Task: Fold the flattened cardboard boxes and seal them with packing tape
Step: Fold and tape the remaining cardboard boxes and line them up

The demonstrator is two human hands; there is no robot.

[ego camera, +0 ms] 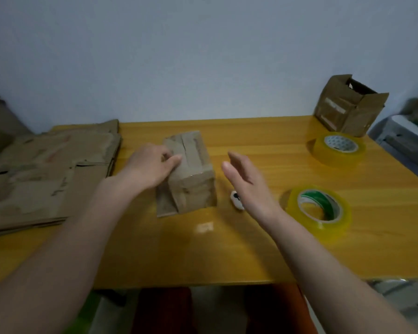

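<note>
Steadying the small box point(190, 172) seems to be the left hand's point(150, 166) job: it rests against the box's left side, thumb lying on the top flaps, fingers loosely bent rather than clamped round anything. The right hand point(247, 183) hovers just beside the box, fingers straight and apart from it, holding nothing. The box stands near the middle of the bench point(227, 249), its top flaps closed and glossy strips of tape running over the seam and down the near face; one loose flap sticks out at the bottom left. A small white cutter point(235, 200) lies under the right wrist, handy for trimming. Two tape rolls point(320, 210) wait toward the right edge. Flattened boxes point(46, 174) are stacked at the left edge, and a folded box point(348, 106) sits at the far right corner.
</note>
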